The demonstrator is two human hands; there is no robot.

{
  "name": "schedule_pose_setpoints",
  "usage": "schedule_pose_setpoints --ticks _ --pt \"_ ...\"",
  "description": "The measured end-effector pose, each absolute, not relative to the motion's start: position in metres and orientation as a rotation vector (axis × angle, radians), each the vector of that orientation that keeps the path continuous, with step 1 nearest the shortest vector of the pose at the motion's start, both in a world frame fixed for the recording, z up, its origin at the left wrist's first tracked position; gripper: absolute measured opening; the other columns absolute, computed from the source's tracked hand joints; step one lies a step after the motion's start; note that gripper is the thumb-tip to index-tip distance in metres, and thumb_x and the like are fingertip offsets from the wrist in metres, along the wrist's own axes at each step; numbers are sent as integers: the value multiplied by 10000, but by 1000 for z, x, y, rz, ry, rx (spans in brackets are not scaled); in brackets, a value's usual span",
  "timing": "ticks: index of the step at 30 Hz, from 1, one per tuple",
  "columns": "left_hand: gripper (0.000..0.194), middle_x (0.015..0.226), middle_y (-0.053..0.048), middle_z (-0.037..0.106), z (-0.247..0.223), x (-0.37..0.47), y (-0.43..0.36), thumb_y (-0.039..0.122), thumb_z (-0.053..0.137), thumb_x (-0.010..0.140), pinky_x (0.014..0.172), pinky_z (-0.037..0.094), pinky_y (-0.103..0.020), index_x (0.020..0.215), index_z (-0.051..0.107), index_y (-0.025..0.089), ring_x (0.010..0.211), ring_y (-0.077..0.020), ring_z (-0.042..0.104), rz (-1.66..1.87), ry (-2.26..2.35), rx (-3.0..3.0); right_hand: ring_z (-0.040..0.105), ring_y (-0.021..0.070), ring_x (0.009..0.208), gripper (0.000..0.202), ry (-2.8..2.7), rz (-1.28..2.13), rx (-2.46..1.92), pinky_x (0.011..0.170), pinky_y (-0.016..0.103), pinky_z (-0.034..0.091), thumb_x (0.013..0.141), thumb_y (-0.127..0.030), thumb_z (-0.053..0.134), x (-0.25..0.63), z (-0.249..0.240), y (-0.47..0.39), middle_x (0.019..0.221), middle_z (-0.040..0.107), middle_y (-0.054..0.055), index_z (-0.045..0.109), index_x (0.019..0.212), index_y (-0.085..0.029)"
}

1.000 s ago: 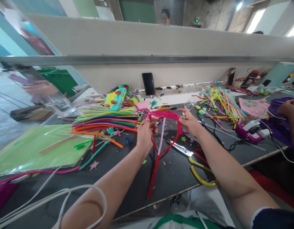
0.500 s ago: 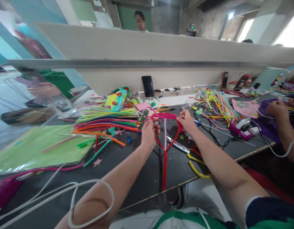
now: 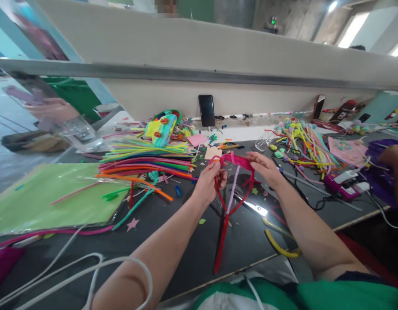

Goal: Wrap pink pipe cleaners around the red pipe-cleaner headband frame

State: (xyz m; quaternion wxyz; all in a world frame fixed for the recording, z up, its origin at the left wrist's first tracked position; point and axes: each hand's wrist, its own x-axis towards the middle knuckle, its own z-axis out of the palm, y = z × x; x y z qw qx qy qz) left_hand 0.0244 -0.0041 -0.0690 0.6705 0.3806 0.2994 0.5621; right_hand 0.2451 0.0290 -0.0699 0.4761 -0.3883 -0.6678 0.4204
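A pipe cleaner shape (image 3: 231, 206) hangs between my hands above the dark table, with a bright pink top band, red sides curving down to a point, and a lilac strip up the middle. From the point a red stem (image 3: 220, 247) slants down toward the table's front edge. My left hand (image 3: 211, 181) pinches the band's left end, thumb against fingers. At the right end, my right hand (image 3: 265, 167) grips the band between thumb and fingertips. Behind the shape lie scissors (image 3: 281, 249) with yellow handles, partly under my right forearm.
Bundled pipe cleaners (image 3: 147, 163) lie to the left, near a green plastic-wrapped sheet (image 3: 57, 198). A phone (image 3: 207, 110) leans on the divider. More pipe cleaners (image 3: 298, 142) and a purple power strip (image 3: 340, 187) are at right, beside another person's hand (image 3: 394, 157). A white cable (image 3: 121, 260) loops over my left forearm.
The view has tilted down and shifted. My right hand's fingers have stretched along the band's right end, and the stem now slants to the left instead of hanging straight.
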Motion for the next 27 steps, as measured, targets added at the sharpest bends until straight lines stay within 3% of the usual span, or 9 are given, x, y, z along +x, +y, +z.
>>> schedule_pose_setpoints --ticks 4,7,12,15,17,20,23,27 --pt "358 597 -3 572 -63 31 -12 465 619 790 341 299 -173 943 611 142 382 -63 452 1157 711 910 580 224 1085 410 -1812 943 -1026 926 366 436 794 -384 630 245 -59 20 1191 639 66 626 1166 -212" --pt "345 621 -15 584 -63 37 -17 448 643 777 343 328 -170 928 625 138 422 -75 488 1117 734 951 625 195 842 337 -1835 1019 -1113 740 318 478 766 -373 644 248 -51 15 944 696 37 679 1049 -194" --pt "314 660 -24 597 -66 40 -15 420 672 751 387 367 -183 880 619 139 478 -90 525 1086 797 968 481 96 516 260 -1794 1312 -1149 484 219 356 704 -385 679 252 -45 10 622 581 -27 664 827 -156" --pt "364 854 -50 629 -65 35 -8 399 663 755 512 451 -210 1030 600 169 593 -102 575 1209 910 1056 433 79 469 246 -1699 1394 -1111 452 209 311 688 -394 692 251 -47 10 574 535 -43 620 749 -166" --pt "453 1049 -66 598 -62 30 -5 351 668 751 664 491 -239 1169 553 219 786 -129 602 1446 1026 1243 423 76 461 227 -1645 1390 -1115 443 206 296 686 -376 689 249 -50 12 569 533 -43 608 734 -169" --pt "457 1215 -82 513 -52 24 -7 300 665 759 887 450 -324 1203 568 249 1056 -189 525 1648 1197 1781 417 74 460 206 -1616 1353 -1150 436 203 286 688 -349 675 245 -51 13 583 545 -37 627 775 -168" --pt "303 1202 -91 514 -42 26 -15 314 650 783 977 376 -403 1074 663 231 1115 -230 475 1537 1238 2275 405 71 465 216 -1648 1327 -1156 441 205 279 687 -357 675 242 -48 11 589 536 -40 631 781 -168" --pt "230 1067 -83 586 -35 36 -28 338 648 790 961 370 -416 989 714 243 1032 -235 506 1377 1203 2469 385 71 482 252 -1700 1286 -1119 464 212 275 695 -399 676 241 -46 9 581 511 -42 621 748 -159"
